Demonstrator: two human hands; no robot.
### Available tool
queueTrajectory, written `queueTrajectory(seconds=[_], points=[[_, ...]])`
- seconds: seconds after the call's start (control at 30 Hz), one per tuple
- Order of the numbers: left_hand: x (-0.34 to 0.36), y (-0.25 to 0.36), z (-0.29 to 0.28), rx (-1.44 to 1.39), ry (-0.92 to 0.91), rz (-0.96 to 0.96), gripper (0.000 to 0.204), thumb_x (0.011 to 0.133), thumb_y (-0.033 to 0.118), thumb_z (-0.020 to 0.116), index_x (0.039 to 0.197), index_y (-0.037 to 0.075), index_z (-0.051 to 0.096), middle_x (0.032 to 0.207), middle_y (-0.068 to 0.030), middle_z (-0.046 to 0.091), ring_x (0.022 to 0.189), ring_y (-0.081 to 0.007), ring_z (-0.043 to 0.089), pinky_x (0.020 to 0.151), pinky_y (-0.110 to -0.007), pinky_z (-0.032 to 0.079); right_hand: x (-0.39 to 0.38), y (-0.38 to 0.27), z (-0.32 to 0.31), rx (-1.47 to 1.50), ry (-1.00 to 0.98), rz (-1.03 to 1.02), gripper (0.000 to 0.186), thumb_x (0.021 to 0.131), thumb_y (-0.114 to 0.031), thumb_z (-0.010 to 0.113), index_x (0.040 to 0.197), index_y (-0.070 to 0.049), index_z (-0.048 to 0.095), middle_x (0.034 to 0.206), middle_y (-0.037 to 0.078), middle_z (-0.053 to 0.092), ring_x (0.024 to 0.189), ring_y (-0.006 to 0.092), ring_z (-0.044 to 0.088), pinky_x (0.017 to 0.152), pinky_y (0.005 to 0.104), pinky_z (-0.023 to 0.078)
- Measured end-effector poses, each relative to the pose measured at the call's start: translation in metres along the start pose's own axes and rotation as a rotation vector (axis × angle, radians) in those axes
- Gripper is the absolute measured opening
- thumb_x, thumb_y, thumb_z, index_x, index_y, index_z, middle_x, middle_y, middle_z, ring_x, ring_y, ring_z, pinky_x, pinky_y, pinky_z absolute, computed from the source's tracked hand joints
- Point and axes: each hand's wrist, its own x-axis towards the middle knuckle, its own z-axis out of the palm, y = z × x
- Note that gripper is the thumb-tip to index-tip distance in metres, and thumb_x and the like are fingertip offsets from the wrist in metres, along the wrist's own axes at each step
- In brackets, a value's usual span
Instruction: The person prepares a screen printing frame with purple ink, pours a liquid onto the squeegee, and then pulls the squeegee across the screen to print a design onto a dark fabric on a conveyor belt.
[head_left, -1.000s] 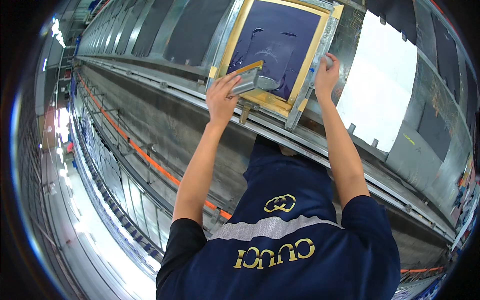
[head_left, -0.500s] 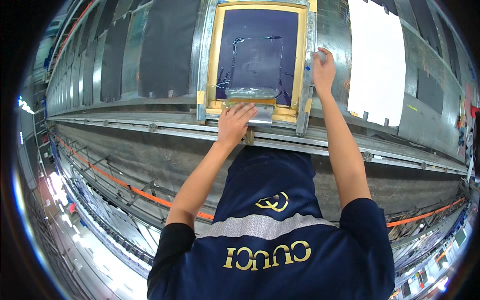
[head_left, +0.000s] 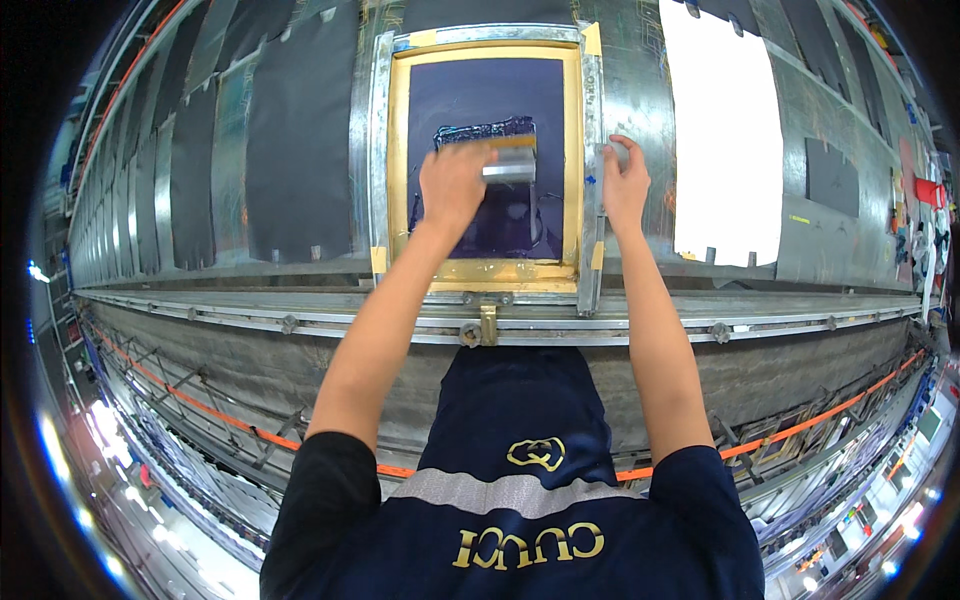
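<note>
A screen-printing frame [head_left: 591, 240] lies before me, with a metal outer border and a yellow inner border [head_left: 572, 210]. Dark purple mesh [head_left: 470, 85] fills it. My left hand [head_left: 456, 182] is closed round a squeegee [head_left: 512, 166], a metal holder with an amber blade, standing on the mesh past its middle. Glossy dark ink [head_left: 485, 129] lies along the far side of the blade. My right hand [head_left: 627, 185] grips the frame's right side, fingers curled over a pale grey part there; the palm hides some of it.
A long metal table carries dark sheets [head_left: 300, 150] on the left. On the right lie a white sheet [head_left: 725, 140] and a smaller dark piece [head_left: 832, 177]. A metal rail [head_left: 400, 325] with a brass-coloured bracket [head_left: 488, 325] runs along the near edge.
My left hand has slid the squeegee from the mesh's near end toward the far side, the ink now beyond the blade. My right hand keeps its place on the frame. The view has shifted.
</note>
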Motion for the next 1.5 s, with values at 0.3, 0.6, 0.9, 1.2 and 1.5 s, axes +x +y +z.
queueTrajectory(seconds=[0.3, 0.6, 0.9, 1.2, 1.5], points=[[-0.064, 0.011, -0.015, -0.076, 0.011, 0.103, 0.041, 0.069, 0.000, 0.077, 0.103, 0.024, 0.080, 0.109, 0.0051, 0.078, 0.098, -0.0166, 0.071, 0.073, -0.036, 0.045, 0.004, -0.002, -0.006, -0.045, 0.048, -0.033, 0.023, 0.099, -0.021, 0.067, 0.118, -0.009, 0.067, 0.060, 0.006, 0.053, 0.055, 0.0143, 0.048, 0.059, 0.0364, 0.042], [0.016, 0.002, -0.001, 0.018, -0.119, -0.055, 0.030, 0.081, 0.006, 0.069, 0.103, 0.024, 0.081, 0.107, 0.0015, 0.078, 0.096, -0.0241, 0.070, 0.078, -0.044, 0.050, 0.003, 0.005, -0.006, 0.043, 0.030, -0.016, 0.023, 0.102, -0.023, 0.064, 0.117, -0.007, 0.069, 0.065, 0.005, 0.055, 0.060, 0.0132, 0.050, 0.060, 0.0336, 0.042], [-0.120, 0.027, -0.028, -0.073, -0.107, 0.095, 0.049, 0.072, 0.001, 0.073, 0.117, 0.019, 0.076, 0.129, 0.0041, 0.072, 0.116, -0.0184, 0.065, 0.087, -0.037, 0.047, 0.020, 0.021, -0.005, 0.059, -0.026, -0.016, 0.020, 0.107, -0.021, 0.057, 0.114, -0.009, 0.071, 0.066, 0.000, 0.051, 0.061, 0.0106, 0.047, 0.059, 0.0324, 0.040], [-0.151, -0.067, -0.112, -0.198, -0.035, 0.011, 0.062, 0.068, -0.001, 0.072, 0.128, 0.018, 0.073, 0.140, 0.0033, 0.068, 0.126, -0.0211, 0.060, 0.093, -0.040, 0.046, -0.040, -0.086, 0.082, 0.089, 0.046, -0.219, 0.021, 0.108, -0.022, 0.056, 0.113, -0.007, 0.070, 0.068, -0.001, 0.051, 0.063, 0.0085, 0.045, 0.059, 0.0293, 0.040], [-0.199, -0.294, -0.194, -0.066, -0.037, -0.013, 0.048, 0.071, 0.001, 0.074, 0.116, 0.016, 0.073, 0.121, 0.0041, 0.070, 0.115, -0.0197, 0.062, 0.088, -0.039, 0.045, -0.150, -0.143, 0.303, 0.148, -0.005, -0.124, 0.022, 0.109, -0.022, 0.054, 0.113, -0.006, 0.069, 0.071, 0.002, 0.056, 0.064, 0.0105, 0.049, 0.061, 0.0312, 0.042]])
